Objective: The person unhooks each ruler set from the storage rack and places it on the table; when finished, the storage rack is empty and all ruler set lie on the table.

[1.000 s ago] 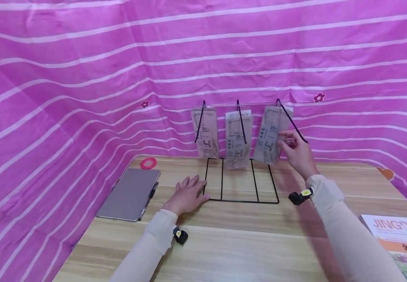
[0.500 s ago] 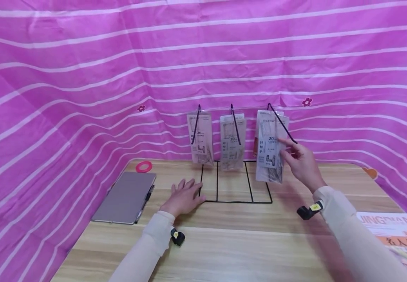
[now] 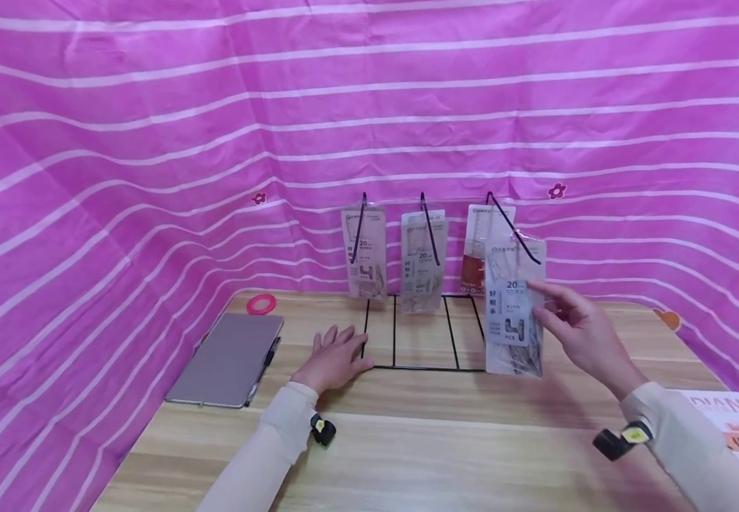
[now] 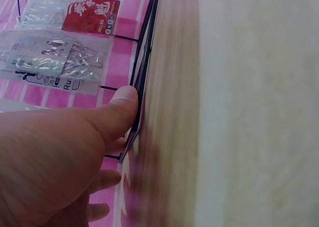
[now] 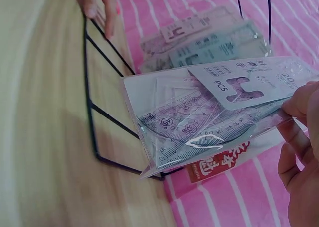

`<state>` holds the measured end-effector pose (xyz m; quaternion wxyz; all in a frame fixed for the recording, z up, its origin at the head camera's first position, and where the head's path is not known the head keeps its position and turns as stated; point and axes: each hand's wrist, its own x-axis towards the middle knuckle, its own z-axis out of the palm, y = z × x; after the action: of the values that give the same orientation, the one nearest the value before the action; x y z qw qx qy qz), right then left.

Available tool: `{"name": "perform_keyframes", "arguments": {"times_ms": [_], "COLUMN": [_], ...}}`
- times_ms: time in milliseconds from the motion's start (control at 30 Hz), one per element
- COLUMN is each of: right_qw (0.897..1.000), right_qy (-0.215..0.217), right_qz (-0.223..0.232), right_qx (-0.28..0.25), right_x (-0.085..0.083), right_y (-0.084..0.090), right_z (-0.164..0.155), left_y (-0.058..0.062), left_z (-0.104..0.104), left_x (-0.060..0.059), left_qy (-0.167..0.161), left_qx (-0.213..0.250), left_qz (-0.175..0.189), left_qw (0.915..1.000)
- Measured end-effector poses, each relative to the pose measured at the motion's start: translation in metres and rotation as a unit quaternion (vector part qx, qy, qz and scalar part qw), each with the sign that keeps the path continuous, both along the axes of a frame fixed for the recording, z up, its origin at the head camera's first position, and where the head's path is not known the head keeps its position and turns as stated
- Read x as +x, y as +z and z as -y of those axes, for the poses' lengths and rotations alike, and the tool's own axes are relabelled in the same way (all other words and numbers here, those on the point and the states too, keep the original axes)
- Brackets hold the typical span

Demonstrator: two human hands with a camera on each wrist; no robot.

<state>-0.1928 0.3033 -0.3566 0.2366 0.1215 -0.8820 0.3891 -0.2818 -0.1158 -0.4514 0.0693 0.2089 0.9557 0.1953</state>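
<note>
My right hand (image 3: pixel 589 341) pinches the side edge of a clear-bagged ruler set (image 3: pixel 513 313) between thumb and fingers. In the right wrist view, transparent rulers with a protractor scale show inside this bag. Its top is by the front end of the right prong (image 3: pixel 515 229) of a black wire rack (image 3: pixel 429 368); whether the prong still passes through it I cannot tell. Behind it, a white-and-red packet (image 3: pixel 474 267) hangs on that prong. My left hand (image 3: pixel 332 358) rests, fingers spread, at the rack's front left corner, thumb touching the wire in the left wrist view.
Similar ruler packets hang on the left prong (image 3: pixel 364 256) and middle prong (image 3: pixel 429 235). A grey notebook (image 3: pixel 228 359) with a pen and a red ring (image 3: pixel 261 304) lie left. A magazine (image 3: pixel 737 419) lies right. Pink striped cloth (image 3: pixel 369 107) stands behind the table.
My right hand has drawn the front ruler set forward and down along the right prong, uncovering the white-and-red packet behind. My left hand has stayed at the rack's corner.
</note>
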Motion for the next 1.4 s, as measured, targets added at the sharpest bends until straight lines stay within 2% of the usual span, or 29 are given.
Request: {"name": "perform_keyframes", "arguments": {"times_ms": [200,467,567,667,833,1000,1167,1400], "right_qw": [1.000,0.999,0.999,0.998,0.996,0.997,0.994,0.982], "right_qy": [0.016,0.012,0.011,0.011,-0.001,-0.029,-0.048,-0.056], "right_qz": [-0.022,-0.024,-0.021,-0.001,0.051,0.072,0.096,0.147], "right_qx": [-0.001,-0.027,-0.045,-0.066,-0.072,-0.028,0.023,0.107], "right_x": [0.029,0.066,0.075,0.077,0.064,0.045,0.023,-0.015], "right_y": [-0.005,-0.012,-0.012,-0.012,-0.018,-0.027,-0.032,-0.045], "right_z": [-0.003,0.000,-0.002,-0.011,-0.049,-0.092,-0.120,-0.142], "left_y": [0.003,0.001,0.001,0.001,0.002,0.003,0.001,0.000], "left_z": [-0.002,-0.003,-0.001,0.003,0.007,0.003,0.000,0.000], "left_x": [-0.001,-0.001,-0.001,-0.001,-0.004,-0.004,-0.003,0.000], "left_qy": [-0.002,-0.005,-0.005,-0.003,-0.005,-0.009,-0.012,-0.012], "left_qx": [0.004,-0.006,-0.009,-0.009,-0.012,-0.013,-0.011,-0.013], "left_qz": [-0.006,-0.002,-0.003,-0.006,-0.012,-0.013,-0.010,-0.007], "left_qw": [1.0000,1.0000,0.9999,0.9999,0.9998,0.9998,0.9998,0.9998]}}
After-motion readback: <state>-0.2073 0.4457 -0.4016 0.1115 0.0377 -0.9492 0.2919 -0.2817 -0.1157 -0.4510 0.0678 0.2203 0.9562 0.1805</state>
